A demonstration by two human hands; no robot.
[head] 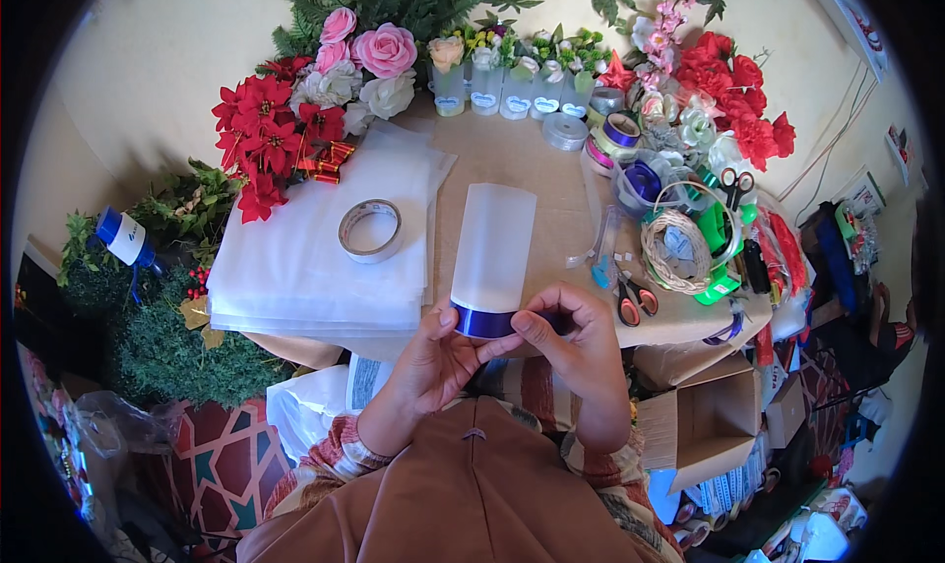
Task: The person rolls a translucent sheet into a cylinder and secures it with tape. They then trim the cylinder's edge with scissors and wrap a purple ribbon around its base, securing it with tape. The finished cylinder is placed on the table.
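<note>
A translucent white plastic cylinder (pixel 495 242) lies before me at the table's near edge, its far end pointing away. A shiny blue-purple satin ribbon (pixel 481 322) runs across its near end. My left hand (pixel 437 349) holds the left side, with the thumb on the ribbon's left part and the fingers underneath. My right hand (pixel 572 334) pinches the ribbon at the right side between thumb and fingers, and some more ribbon shows behind those fingers. The underside of the cylinder is hidden.
Left are translucent sheets (pixel 317 268) with a tape roll (pixel 370 231). Right lie orange-black scissors (pixel 636 297), a wicker basket (pixel 675 253) and ribbon rolls (pixel 622 130). Small flower vases (pixel 517 94) line the back between artificial flowers (pixel 258 131). An open cardboard box (pixel 712 423) stands below right.
</note>
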